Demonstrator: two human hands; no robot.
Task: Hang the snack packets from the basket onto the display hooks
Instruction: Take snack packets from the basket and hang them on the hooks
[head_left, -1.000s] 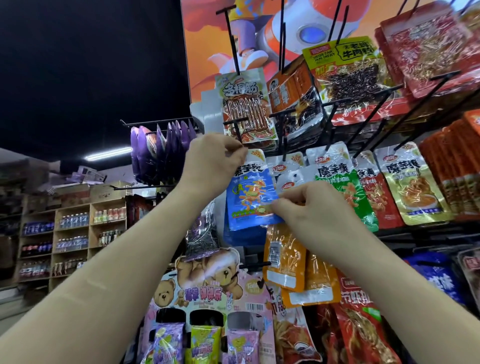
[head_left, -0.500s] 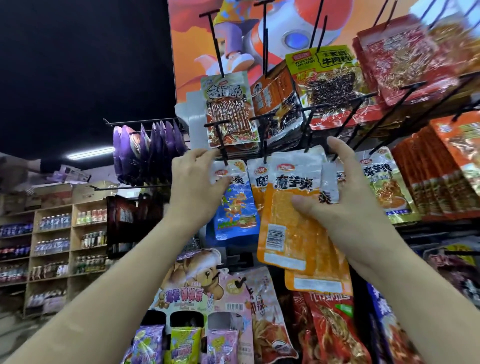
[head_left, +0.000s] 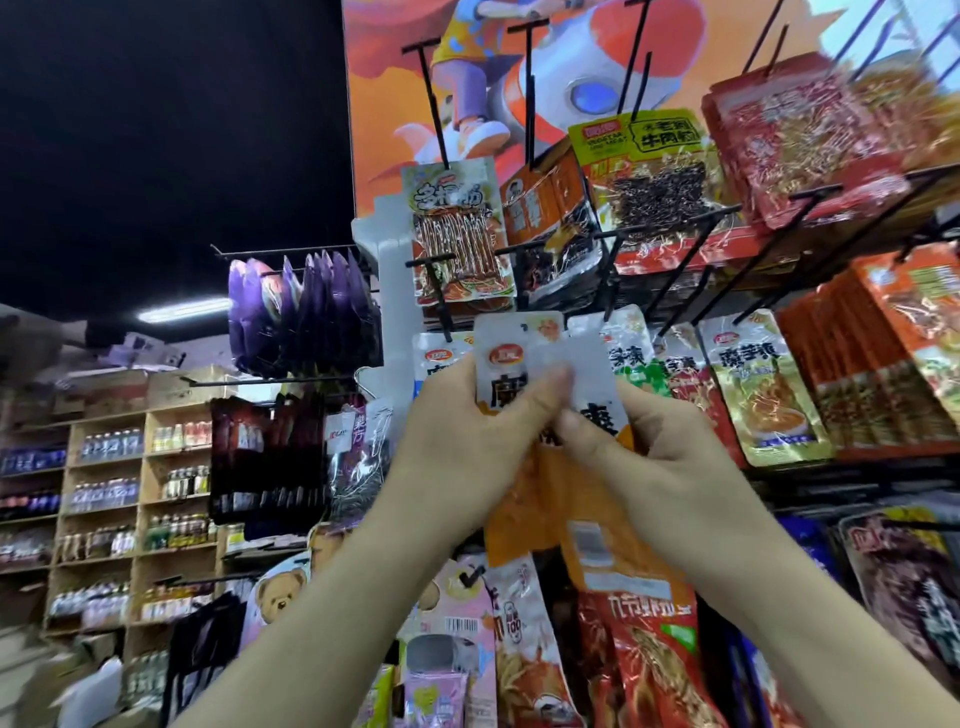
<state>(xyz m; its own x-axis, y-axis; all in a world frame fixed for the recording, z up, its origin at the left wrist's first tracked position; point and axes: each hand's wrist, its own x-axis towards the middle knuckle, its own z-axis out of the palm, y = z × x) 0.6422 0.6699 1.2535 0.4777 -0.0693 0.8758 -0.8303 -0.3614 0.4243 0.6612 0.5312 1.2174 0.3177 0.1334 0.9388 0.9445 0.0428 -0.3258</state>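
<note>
Left hand (head_left: 467, 441) and right hand (head_left: 675, 467) together pinch motion-blurred orange packets (head_left: 566, 488), fingers covering most print.

green-topped packet (head_left: 644, 140): 牛肉粒 | yellow packet (head_left: 753, 384): 魔芋爽 | held packet (head_left: 592, 364): 爽

The bare left forearm (head_left: 322, 597) and bare right forearm (head_left: 810, 623) rise and meet at the white-topped orange plastic snack packets (head_left: 524, 343). The left hand (head_left: 457, 447) grips the packets' left side, thumb laid across their front. The right hand (head_left: 670, 467) pinches their right side with curled fingers, just below that thumb.
</note>
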